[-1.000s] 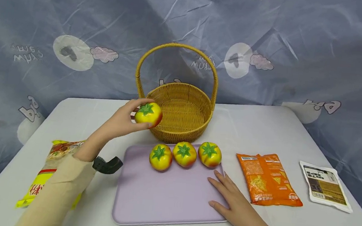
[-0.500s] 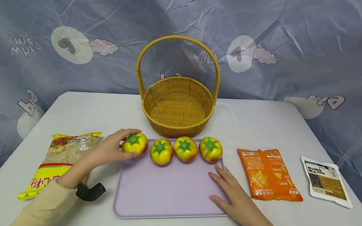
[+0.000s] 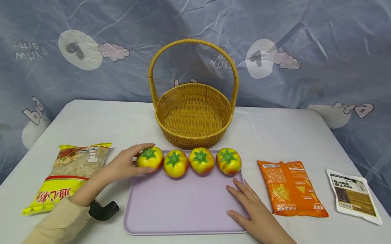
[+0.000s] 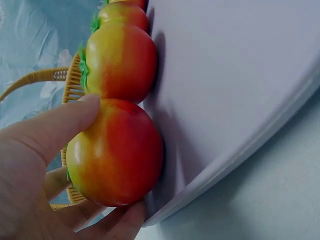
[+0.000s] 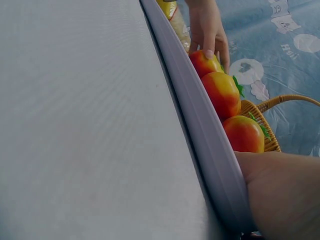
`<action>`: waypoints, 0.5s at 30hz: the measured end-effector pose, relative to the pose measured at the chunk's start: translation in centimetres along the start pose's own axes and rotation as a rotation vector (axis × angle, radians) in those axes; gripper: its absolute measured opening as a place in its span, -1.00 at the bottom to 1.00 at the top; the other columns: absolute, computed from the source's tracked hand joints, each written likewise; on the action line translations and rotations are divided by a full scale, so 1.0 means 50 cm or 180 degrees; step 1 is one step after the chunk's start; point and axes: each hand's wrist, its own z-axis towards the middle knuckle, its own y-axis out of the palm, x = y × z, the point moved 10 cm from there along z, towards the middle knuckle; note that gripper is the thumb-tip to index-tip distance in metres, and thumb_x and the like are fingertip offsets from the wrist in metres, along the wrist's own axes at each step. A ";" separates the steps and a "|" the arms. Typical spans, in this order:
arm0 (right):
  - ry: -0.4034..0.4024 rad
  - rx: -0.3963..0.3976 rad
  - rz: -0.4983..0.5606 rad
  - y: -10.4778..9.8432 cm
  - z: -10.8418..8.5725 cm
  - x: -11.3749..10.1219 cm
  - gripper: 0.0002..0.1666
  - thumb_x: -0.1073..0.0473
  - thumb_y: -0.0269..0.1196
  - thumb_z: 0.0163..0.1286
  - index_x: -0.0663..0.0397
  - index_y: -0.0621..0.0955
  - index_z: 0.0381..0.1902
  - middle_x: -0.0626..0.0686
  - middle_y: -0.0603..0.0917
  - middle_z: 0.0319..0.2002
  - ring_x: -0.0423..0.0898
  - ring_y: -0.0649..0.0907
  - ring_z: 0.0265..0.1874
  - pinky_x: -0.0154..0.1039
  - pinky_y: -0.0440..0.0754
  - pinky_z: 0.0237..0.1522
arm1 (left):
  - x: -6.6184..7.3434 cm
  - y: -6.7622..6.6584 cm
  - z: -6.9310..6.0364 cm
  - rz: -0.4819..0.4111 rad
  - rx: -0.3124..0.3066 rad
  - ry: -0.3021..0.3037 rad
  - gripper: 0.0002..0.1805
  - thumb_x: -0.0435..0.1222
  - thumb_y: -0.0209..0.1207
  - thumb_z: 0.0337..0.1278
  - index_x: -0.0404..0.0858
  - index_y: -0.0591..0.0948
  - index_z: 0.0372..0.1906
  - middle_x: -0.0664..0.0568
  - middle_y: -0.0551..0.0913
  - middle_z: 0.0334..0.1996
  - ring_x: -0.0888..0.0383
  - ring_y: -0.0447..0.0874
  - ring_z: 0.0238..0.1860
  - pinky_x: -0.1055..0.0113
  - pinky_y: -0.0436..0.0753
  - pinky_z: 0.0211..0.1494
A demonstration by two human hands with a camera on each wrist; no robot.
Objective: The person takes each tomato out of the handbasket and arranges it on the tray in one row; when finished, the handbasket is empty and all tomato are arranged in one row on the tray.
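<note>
My left hand [image 3: 124,165] holds the leftmost red-and-yellow tomato [image 3: 151,159], thumb on the near side and fingers round the far side. This tomato sits at the back left corner of a lilac tray [image 3: 184,210]. In the left wrist view, the held tomato [image 4: 120,155] touches its neighbour [image 4: 125,62]. Several tomatoes with green star-shaped tops form a row along the tray's back edge, the rightmost tomato [image 3: 228,162] at the far right corner. Fingers spread, my right hand [image 3: 255,216] rests on the tray's right edge and holds nothing.
Behind the tray stands a wicker basket [image 3: 193,141] with a tall arched handle [image 3: 196,42]. A yellow pasta bag [image 3: 68,176] lies left. To the right are an orange snack bag [image 3: 291,189] and a white-and-brown packet [image 3: 353,197]. A patterned cloth [image 3: 205,14] hangs behind.
My left hand has brought the tomato down from beside the basket to the tray's back left corner, then slid it right against the row. My right hand has stayed in place.
</note>
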 end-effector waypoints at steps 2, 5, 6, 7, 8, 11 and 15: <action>0.0009 -0.0003 0.0004 -0.001 -0.001 0.000 -0.30 -0.16 0.21 0.29 -0.15 0.36 0.35 0.02 0.15 0.41 0.16 0.06 0.37 0.24 0.13 0.21 | -0.001 0.002 0.000 0.0006 0.0004 -0.0025 -0.21 -0.20 0.39 -0.05 -0.34 0.32 0.30 -0.27 0.40 0.17 -0.16 0.48 -0.01 0.16 0.59 -0.09; 0.0006 0.0000 0.0015 0.000 -0.001 0.000 -0.30 -0.16 0.21 0.30 -0.15 0.35 0.35 0.01 0.14 0.41 0.15 0.05 0.37 0.23 0.12 0.21 | -0.002 0.000 -0.004 0.0071 0.0022 -0.0055 -0.16 -0.17 0.40 -0.06 -0.34 0.29 0.33 -0.27 0.37 0.20 -0.16 0.45 0.03 0.15 0.59 -0.08; 0.0004 0.0002 0.0017 0.000 -0.001 -0.001 -0.30 -0.16 0.21 0.30 -0.15 0.35 0.35 0.01 0.14 0.41 0.15 0.05 0.37 0.23 0.12 0.21 | -0.001 -0.001 -0.006 0.0090 0.0034 -0.0046 -0.15 -0.17 0.40 -0.07 -0.33 0.28 0.33 -0.27 0.36 0.21 -0.17 0.44 0.05 0.13 0.58 -0.06; 0.0000 0.0002 0.0017 0.000 0.000 -0.001 -0.30 -0.15 0.21 0.30 -0.15 0.35 0.35 0.01 0.14 0.41 0.15 0.05 0.37 0.23 0.13 0.21 | 0.002 -0.003 -0.010 0.0096 0.0059 -0.0022 -0.15 -0.19 0.40 -0.06 -0.33 0.27 0.34 -0.28 0.34 0.22 -0.19 0.43 0.07 0.11 0.57 -0.05; -0.0003 0.0002 0.0018 0.000 0.000 -0.001 -0.30 -0.15 0.21 0.29 -0.15 0.35 0.35 0.01 0.14 0.41 0.15 0.05 0.37 0.23 0.13 0.21 | 0.004 -0.007 -0.015 0.0107 0.0094 0.0004 -0.15 -0.21 0.40 -0.06 -0.32 0.26 0.35 -0.28 0.33 0.23 -0.20 0.42 0.09 0.09 0.56 -0.03; -0.0016 -0.0008 -0.0019 -0.001 -0.001 -0.002 -0.30 -0.15 0.21 0.29 -0.13 0.35 0.35 0.02 0.15 0.41 0.15 0.06 0.37 0.22 0.13 0.22 | 0.017 -0.024 -0.039 0.0177 0.0240 0.0148 -0.18 -0.26 0.36 0.00 -0.30 0.24 0.36 -0.28 0.30 0.25 -0.23 0.36 0.15 0.00 0.52 0.02; -0.0025 -0.0134 -0.0164 -0.020 -0.013 -0.018 -0.31 -0.18 0.20 0.29 -0.12 0.38 0.33 0.02 0.19 0.39 0.10 0.15 0.34 0.15 0.21 0.21 | 0.036 -0.074 -0.090 0.0457 0.0508 0.0213 -0.23 -0.21 0.28 0.12 -0.23 0.20 0.40 -0.21 0.25 0.30 -0.22 0.31 0.18 -0.11 0.44 0.06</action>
